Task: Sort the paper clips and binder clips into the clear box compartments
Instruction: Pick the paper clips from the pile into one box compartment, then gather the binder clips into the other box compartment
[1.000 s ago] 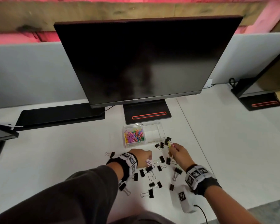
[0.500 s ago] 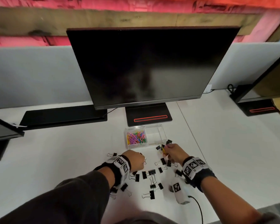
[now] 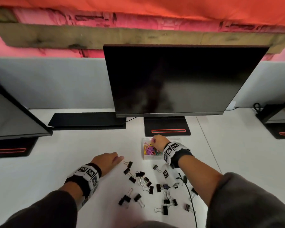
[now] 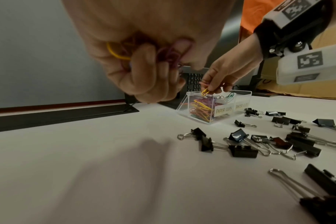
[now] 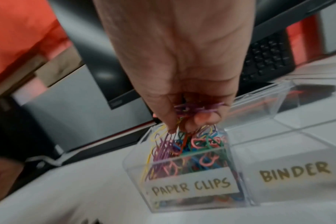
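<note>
Clear box (image 5: 192,201) compartment full of coloured paper clips (image 5: 184,145), both hands (image 3: 159,143) (image 4: 144,63) clutching more.

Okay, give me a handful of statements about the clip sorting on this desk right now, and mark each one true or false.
1. The right hand holds paper clips over the compartment labelled PAPER CLIPS. True.
2. The left hand is empty. False: its fingers curl round several coloured paper clips.
3. The binder clips lie on the desk, outside the clear box. True.
4. The compartment labelled BINDER is full of binder clips. False: none show in it.
5. The monitor behind the box is switched on and shows a document. False: its screen is dark.
</note>
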